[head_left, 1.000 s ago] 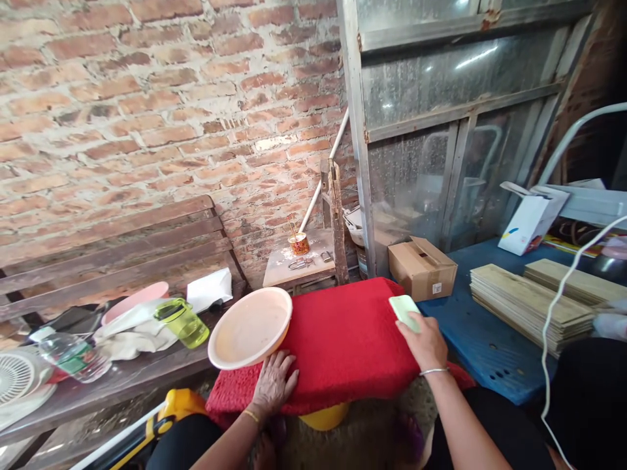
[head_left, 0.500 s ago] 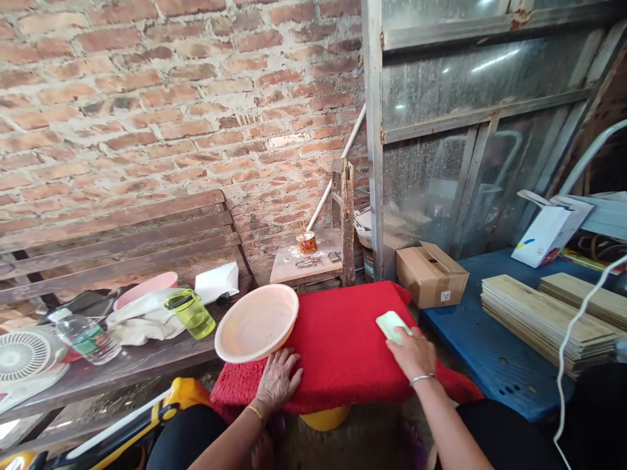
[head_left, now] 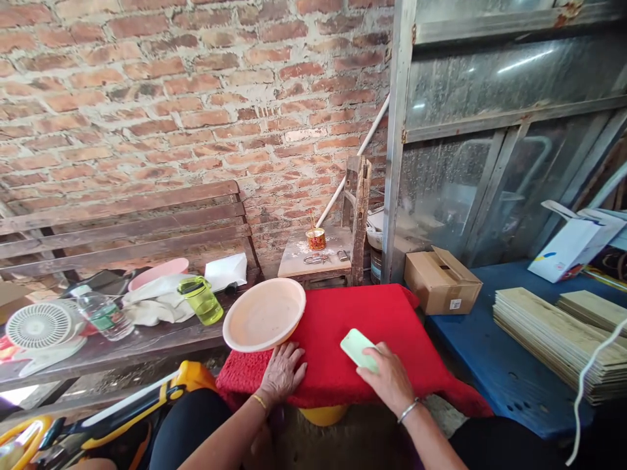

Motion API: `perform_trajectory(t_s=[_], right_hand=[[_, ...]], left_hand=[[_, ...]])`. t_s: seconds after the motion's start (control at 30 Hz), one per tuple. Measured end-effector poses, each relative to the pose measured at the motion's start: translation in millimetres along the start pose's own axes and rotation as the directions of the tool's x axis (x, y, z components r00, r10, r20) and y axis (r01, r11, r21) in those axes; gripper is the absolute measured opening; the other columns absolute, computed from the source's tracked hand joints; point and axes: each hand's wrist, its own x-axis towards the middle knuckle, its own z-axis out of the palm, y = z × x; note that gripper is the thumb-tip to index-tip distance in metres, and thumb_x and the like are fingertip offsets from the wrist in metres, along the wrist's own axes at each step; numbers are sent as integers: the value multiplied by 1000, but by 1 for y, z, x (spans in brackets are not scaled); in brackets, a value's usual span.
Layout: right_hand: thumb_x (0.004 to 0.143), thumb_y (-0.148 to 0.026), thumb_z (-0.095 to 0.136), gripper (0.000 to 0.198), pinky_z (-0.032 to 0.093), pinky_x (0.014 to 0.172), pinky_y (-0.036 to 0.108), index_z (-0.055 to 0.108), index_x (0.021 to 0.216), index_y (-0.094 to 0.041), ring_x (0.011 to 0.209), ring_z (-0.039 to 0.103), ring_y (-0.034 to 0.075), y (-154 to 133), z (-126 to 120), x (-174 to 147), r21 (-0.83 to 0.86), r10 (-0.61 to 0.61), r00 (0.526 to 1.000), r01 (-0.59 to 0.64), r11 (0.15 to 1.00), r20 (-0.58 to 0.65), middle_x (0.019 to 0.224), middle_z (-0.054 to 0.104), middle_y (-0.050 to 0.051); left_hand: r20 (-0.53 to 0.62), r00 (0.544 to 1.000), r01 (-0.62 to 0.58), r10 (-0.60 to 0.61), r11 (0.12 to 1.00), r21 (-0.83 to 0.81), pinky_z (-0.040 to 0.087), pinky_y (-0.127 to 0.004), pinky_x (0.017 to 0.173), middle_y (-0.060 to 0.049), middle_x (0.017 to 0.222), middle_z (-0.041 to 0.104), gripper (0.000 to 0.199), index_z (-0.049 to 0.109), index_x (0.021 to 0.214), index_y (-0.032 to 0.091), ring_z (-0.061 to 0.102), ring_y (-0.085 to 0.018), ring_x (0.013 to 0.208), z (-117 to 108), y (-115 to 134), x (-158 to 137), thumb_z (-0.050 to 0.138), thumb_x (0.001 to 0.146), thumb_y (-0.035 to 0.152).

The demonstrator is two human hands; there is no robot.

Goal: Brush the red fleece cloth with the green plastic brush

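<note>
My right hand [head_left: 389,380] grips a pale green phone [head_left: 358,348] by its near right end. The phone lies flat or just above the red cloth [head_left: 362,307]; I cannot tell which. Flat on the cloth's near left part rests my left hand [head_left: 283,373], fingers spread and holding nothing. Just beyond its fingertips is a pale pink basin [head_left: 264,316], standing at the cloth's left edge. Below the cloth a bit of a yellow support [head_left: 323,414] shows.
On the left, a wooden bench [head_left: 186,343] bears a fan [head_left: 39,324], a water bottle [head_left: 104,316] and a green bottle [head_left: 202,301]. A cardboard box [head_left: 441,281] and stacked boards [head_left: 553,343] sit on the blue table [head_left: 490,359]. A small tin [head_left: 316,240] stands on a chair ahead.
My right hand has moved left across the cloth with the phone, towards the middle. My left hand stays flat near the basin. The view has shifted slightly left.
</note>
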Motion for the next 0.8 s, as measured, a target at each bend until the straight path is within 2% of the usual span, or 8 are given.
perform_trajectory(t_s=[0.1,0.2,0.3,0.4,0.47,0.6,0.7,0.8], right_hand=[[79,-36,62,29,45,88,34,70,106,-29,97,62,22,5,-2,-4,-101,-6,997,13,995,73,102,62,4],[85,-43,55,35,47,84,37,68,114,-27,94,63,25,54,-34,-14,-245,228,974,-222,944,-4,105,61,8],[90,-54,43,49,48,77,41,65,123,-25,87,64,29,105,-73,-24,-320,508,841,-541,778,-185,105,60,14],[89,-62,38,58,49,77,41,64,123,-24,84,64,30,118,-90,-23,-237,594,760,-648,724,-264,101,59,15],[87,-61,42,54,48,81,39,65,120,-24,87,63,27,100,-79,-14,-171,514,822,-558,812,-245,102,59,13],[83,-47,56,36,46,86,33,68,109,-25,94,61,22,23,-21,4,-70,146,987,-151,986,-68,101,60,7],[77,-39,65,28,42,91,34,70,102,-29,95,60,21,-35,21,6,-56,-99,989,105,993,108,101,62,4],[74,-36,69,27,39,95,35,70,100,-33,98,60,20,-58,39,10,-72,-118,979,131,989,166,103,64,1]], left_hand=[[14,1000,-4,4,1000,1,39,-45,104,-6,119,61,24,64,111,25,54,-26,114,0,0,0,57,88,29],[15,1000,-1,1,1000,-1,38,-46,104,-7,119,61,24,64,111,24,54,-27,114,-2,1,1,57,88,29],[20,1000,2,-2,1000,-7,37,-46,103,-7,120,61,24,64,111,24,53,-27,114,-3,4,2,56,89,29],[23,1000,3,-2,1000,-17,37,-46,104,-7,120,60,24,64,111,24,53,-26,113,-6,6,2,55,89,30],[18,1000,1,-1,1000,-22,36,-46,104,-8,119,60,24,64,111,23,53,-26,113,-6,7,2,56,89,29],[8,1000,4,-3,999,-35,36,-46,105,-7,120,60,24,63,111,23,52,-26,114,-5,7,1,57,88,29],[2,1000,8,-7,999,-35,36,-47,105,-7,120,60,25,63,112,24,52,-27,115,-1,5,-1,57,88,28],[-33,999,-2,1,999,-33,35,-48,105,-7,121,60,24,62,112,24,52,-28,117,4,2,-2,58,88,28]])
